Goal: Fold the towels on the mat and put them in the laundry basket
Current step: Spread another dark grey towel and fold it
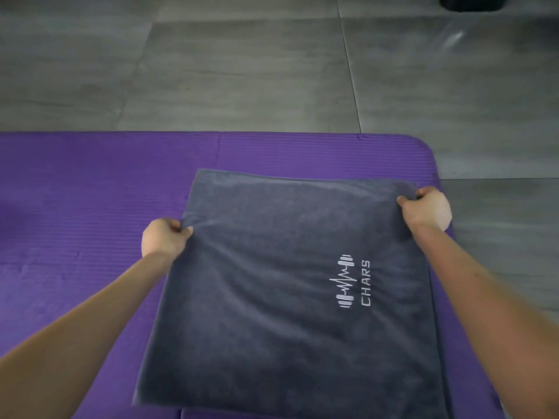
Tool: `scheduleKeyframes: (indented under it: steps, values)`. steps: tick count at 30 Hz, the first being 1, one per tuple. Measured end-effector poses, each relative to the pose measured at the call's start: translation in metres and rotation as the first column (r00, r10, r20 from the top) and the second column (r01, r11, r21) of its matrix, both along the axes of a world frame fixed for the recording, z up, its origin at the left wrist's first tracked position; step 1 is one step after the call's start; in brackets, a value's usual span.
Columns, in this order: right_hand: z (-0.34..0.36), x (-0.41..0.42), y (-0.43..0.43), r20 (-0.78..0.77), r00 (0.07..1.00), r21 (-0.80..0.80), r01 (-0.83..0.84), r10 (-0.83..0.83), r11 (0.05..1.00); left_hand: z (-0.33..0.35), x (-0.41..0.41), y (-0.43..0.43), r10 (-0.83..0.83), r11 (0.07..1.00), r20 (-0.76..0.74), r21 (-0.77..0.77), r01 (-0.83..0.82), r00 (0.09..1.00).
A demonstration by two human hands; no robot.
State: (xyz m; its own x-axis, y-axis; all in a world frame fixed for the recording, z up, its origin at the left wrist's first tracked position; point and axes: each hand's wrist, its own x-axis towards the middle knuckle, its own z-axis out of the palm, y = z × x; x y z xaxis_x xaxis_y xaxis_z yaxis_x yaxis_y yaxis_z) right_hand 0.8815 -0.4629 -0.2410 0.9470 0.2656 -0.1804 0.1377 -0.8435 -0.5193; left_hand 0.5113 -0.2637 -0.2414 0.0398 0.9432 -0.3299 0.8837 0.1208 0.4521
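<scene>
- The grey towel (266, 297) lay on the purple mat (90, 182), towards the mat's right end, with its far edge close to the mat's far border. Its white barbell logo (352, 282) faced up.
- The cloth looked soft, limp and light. It would sag wherever it was unsupported, so the corners and side edges were the sensible places to take it, with both held taut to keep a fold square.
- The left hand (165, 237) pinched the towel's left edge, thumb and curled fingers bunching the cloth a little back from the far corner.
- The right hand (428, 208) pinched the far right corner in the same way, fingers curled over the hem.
- Faint creases ran between the two grips, which suggested light tension.
- Beyond the mat was a grey tiled floor (242, 71). A dark object (473, 3) sat at the top right edge, cut off too much to tell whether it was the basket.
</scene>
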Motion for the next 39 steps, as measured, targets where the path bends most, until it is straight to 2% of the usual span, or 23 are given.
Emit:
scheduleKeyframes:
  steps: [4, 7, 10, 13, 14, 15, 16, 17, 19, 21, 23, 26, 28, 30, 32, 36, 39]
  values:
    - [0.001, 0.000, 0.001, -0.024, 0.993, 0.021, 0.118, -0.118, 0.993, 0.011, 0.038, 0.059, -0.094, 0.984, 0.023, 0.155, 0.089, 0.995]
    - [-0.001, -0.004, -0.006, -0.052, 0.971, 0.002, 0.233, -0.233, 0.972, 0.017, 0.070, 0.100, -0.169, 0.967, 0.071, 0.206, 0.152, 0.983]
    - [-0.004, -0.003, -0.022, -0.058, 0.954, -0.044, 0.294, -0.296, 0.955, 0.011, 0.073, 0.101, -0.259, 0.941, -0.099, 0.196, 0.274, 0.961]
    - [-0.002, -0.005, -0.035, -0.065, 0.945, -0.086, 0.313, -0.319, 0.946, 0.006, 0.044, 0.065, -0.261, 0.937, -0.216, 0.177, 0.301, 0.941]
    - [0.001, -0.009, -0.038, -0.006, 0.949, -0.119, 0.312, -0.315, 0.943, 0.005, 0.030, 0.052, -0.254, 0.938, -0.253, 0.172, 0.302, 0.933]
    - [0.004, -0.015, -0.041, 0.115, 0.959, -0.179, 0.277, -0.259, 0.944, 0.004, 0.016, 0.042, -0.237, 0.941, -0.287, 0.170, 0.292, 0.928]
    - [0.004, -0.022, -0.046, 0.268, 0.954, -0.238, 0.201, -0.135, 0.950, 0.002, 0.001, 0.033, -0.217, 0.945, -0.307, 0.172, 0.279, 0.927]
    - [0.005, -0.032, -0.052, 0.393, 0.919, -0.284, 0.080, 0.040, 0.955, 0.000, -0.013, 0.026, -0.202, 0.950, -0.314, 0.166, 0.263, 0.928]
    - [0.005, -0.061, -0.064, 0.484, 0.788, -0.275, -0.276, 0.381, 0.921, -0.005, -0.035, 0.015, -0.180, 0.967, -0.282, 0.124, 0.222, 0.942]
    - [0.005, -0.105, -0.077, 0.441, 0.621, -0.227, -0.622, 0.649, 0.749, -0.006, -0.048, 0.009, -0.128, 0.985, -0.199, 0.093, 0.149, 0.972]
    - [0.007, -0.157, -0.086, 0.331, 0.457, -0.255, -0.799, 0.826, 0.544, 0.000, -0.055, 0.005, -0.044, 0.996, -0.112, 0.071, 0.053, 0.993]
    - [0.004, -0.230, -0.095, 0.211, 0.260, -0.339, -0.885, 0.942, 0.320, 0.008, -0.068, 0.000, 0.044, 0.999, -0.067, -0.004, -0.044, 0.997]
    - [0.004, -0.263, -0.097, 0.146, 0.180, -0.422, -0.878, 0.973, 0.226, 0.010, -0.078, -0.002, 0.096, 0.992, 0.010, -0.079, -0.095, 0.995]
    - [0.004, -0.284, -0.098, 0.104, 0.146, -0.494, -0.851, 0.984, 0.179, 0.010, -0.085, -0.002, 0.209, 0.969, 0.169, -0.169, -0.180, 0.963]
    - [0.003, -0.295, -0.098, 0.067, 0.154, -0.550, -0.819, 0.986, 0.165, 0.014, -0.089, -0.003, 0.305, 0.936, 0.327, -0.274, -0.219, 0.895]
    - [0.005, -0.295, -0.094, 0.106, 0.217, -0.572, -0.785, 0.970, 0.238, 0.025, -0.092, -0.008, 0.453, 0.822, 0.489, -0.554, -0.136, 0.745]
    - [0.006, -0.289, -0.091, 0.108, 0.285, -0.501, -0.812, 0.952, 0.300, 0.023, -0.096, -0.010, 0.493, 0.818, 0.567, -0.561, -0.129, 0.659]
